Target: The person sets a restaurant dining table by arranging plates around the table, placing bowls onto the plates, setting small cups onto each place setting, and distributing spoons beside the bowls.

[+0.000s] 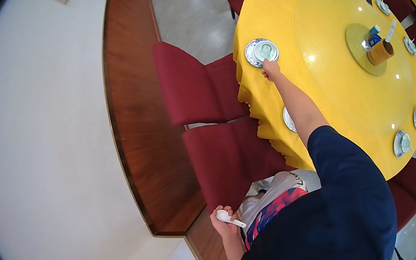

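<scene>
A white spoon (230, 219) lies in my left hand (223, 223), low in the view beside the apron, with its handle pointing down to the right. My right arm reaches over the yellow table. My right hand (271, 70) has its fingers pinched together at the near rim of a white bowl (265, 51); what they hold there is too small to make out. Inside this bowl is a small clear glass (267, 48). The bowl rests on a blue-patterned plate (251, 60) close to the table's edge. Another plate (289, 120) is partly hidden behind my forearm.
The round table (277, 19) bears several other settings and a glass turntable (310, 25), with a brown holder (380, 52) at its middle. Red chairs (186, 85) stand along the left side of the table, next to a wood-panelled wall (136, 113).
</scene>
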Action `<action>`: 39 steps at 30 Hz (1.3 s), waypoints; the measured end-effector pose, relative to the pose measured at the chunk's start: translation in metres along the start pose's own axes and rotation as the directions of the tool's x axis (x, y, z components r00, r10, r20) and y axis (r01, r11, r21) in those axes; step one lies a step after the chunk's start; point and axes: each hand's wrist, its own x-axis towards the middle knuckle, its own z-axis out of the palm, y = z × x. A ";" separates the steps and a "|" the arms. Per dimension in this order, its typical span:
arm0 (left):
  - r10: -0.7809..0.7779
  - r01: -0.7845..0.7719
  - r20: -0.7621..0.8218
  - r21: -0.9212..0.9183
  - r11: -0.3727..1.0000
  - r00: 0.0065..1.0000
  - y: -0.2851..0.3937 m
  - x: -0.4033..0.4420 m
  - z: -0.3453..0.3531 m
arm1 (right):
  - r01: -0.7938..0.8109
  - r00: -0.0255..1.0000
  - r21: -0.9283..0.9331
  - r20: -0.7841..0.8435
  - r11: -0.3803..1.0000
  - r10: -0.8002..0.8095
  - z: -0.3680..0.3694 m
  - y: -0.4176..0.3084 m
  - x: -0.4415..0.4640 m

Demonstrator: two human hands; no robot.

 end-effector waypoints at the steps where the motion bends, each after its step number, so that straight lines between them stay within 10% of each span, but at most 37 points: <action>1: 0.002 -0.001 0.009 -0.011 1.000 1.000 0.000 -0.002 -0.003 | -0.006 1.000 -0.057 -0.014 0.998 0.006 -0.001 -0.001 -0.011; 5: -0.038 0.040 0.097 -0.018 0.999 0.995 0.001 0.006 -0.017 | 0.029 0.997 -0.246 0.080 0.969 -0.010 -0.016 0.012 -0.071; 10: -0.116 0.090 0.305 0.099 0.991 0.945 0.007 0.019 -0.022 | 0.488 0.873 -0.469 0.253 0.736 -0.418 -0.071 0.079 -0.284; 12: -0.151 0.093 0.393 0.164 0.982 0.907 0.010 0.026 -0.027 | 0.484 0.848 -0.396 0.433 0.780 -0.306 -0.093 0.131 -0.364; 14: -0.210 0.140 0.433 0.188 0.972 0.876 0.007 0.030 -0.030 | 0.677 0.642 -0.308 0.691 0.668 -0.333 -0.115 0.210 -0.411; 16: -0.306 0.224 0.476 0.222 0.949 0.824 -0.006 0.031 -0.035 | 0.243 0.814 -0.386 0.581 0.890 0.030 -0.121 0.243 -0.493; 19: -0.414 0.310 0.554 0.276 0.910 0.722 -0.041 0.017 -0.043 | 0.128 0.701 -0.456 0.670 0.881 0.245 -0.143 0.282 -0.550; 33: -0.749 0.086 0.565 0.776 0.625 0.346 -0.185 -0.127 -0.078 | 0.035 0.885 0.138 0.455 0.990 -0.095 -0.305 0.397 -0.639; 39: -0.916 0.037 0.356 0.929 0.368 0.184 -0.336 -0.227 -0.107 | 0.326 0.945 0.108 -0.016 0.939 -0.326 -0.467 0.483 -0.680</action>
